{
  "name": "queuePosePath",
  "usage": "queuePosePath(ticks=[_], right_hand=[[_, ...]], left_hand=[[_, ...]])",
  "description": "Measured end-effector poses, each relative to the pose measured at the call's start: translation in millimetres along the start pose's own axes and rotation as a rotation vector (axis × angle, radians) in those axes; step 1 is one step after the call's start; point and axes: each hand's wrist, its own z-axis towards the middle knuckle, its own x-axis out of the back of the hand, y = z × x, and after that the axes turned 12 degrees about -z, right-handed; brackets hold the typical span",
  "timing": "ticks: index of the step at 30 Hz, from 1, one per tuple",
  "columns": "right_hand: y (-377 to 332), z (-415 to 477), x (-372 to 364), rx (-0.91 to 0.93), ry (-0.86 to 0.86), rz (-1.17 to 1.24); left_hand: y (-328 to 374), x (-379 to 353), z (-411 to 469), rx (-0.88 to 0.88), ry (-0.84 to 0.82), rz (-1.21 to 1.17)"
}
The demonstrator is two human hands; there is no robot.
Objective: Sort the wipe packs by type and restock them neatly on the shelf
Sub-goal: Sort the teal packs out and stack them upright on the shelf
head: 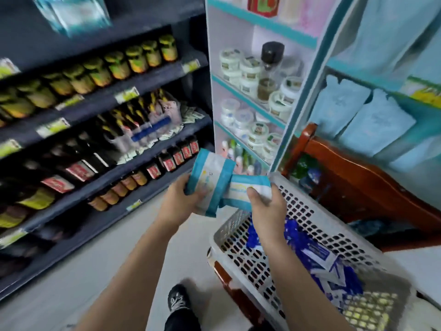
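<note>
Both forearms reached forward at mid-frame, hands side by side and almost meeting. Left hand (177, 199): fingers under, thumb on top, gripping the near left edge of a teal-and-white wipe pack (210, 180), held tilted with its far end raised. Right hand (265, 206): thumb across the top of a second teal-and-white pack (245, 187), fingers curled beneath. The two packs touched, the second one's left end tucked against the right edge of the first. Both were in the air above the far left corner of the basket.

White perforated basket (317, 211), near right: held a loose heap of blue-and-white packs (317, 254). Print unreadable through blur.

Dark shelving (148, 77), left: yellow-labelled jars (114, 65) on the upper tiers, dark bottles (78, 168) lower, and loose white sachets (148, 142) on a middle tier. White shelf unit with teal edging (307, 96), far centre: white tubs (248, 70) stacked on its tiers. Pale blue pouches (372, 125) hung at far right.

A red-brown wooden frame (358, 177) stood just beyond the basket's right side. Pale floor (119, 271) ran open between the dark shelving and the basket, with one dark shoe (179, 298) on it, near.
</note>
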Motion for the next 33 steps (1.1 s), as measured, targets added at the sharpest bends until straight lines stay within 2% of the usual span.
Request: queuePosePath(ticks=[5, 13, 21, 25, 33], right_hand=[[-73, 5, -77, 0.149, -0.059, 0.028], [-162, 22, -193, 0.277, -0.095, 0.118], [-228, 82, -270, 0.361, -0.122, 0.134], [-269, 125, -301, 0.412, -0.235, 0.207], [-338, 202, -355, 0.407, -0.433, 0.2]], left_hand=[[20, 96, 34, -0.065, 0.104, 0.033], [53, 222, 91, -0.152, 0.202, 0.03], [84, 282, 176, -0.261, 0.182, 0.121], [115, 299, 228, -0.351, 0.16, 0.187], [167, 335, 311, -0.355, 0.239, 0.273]])
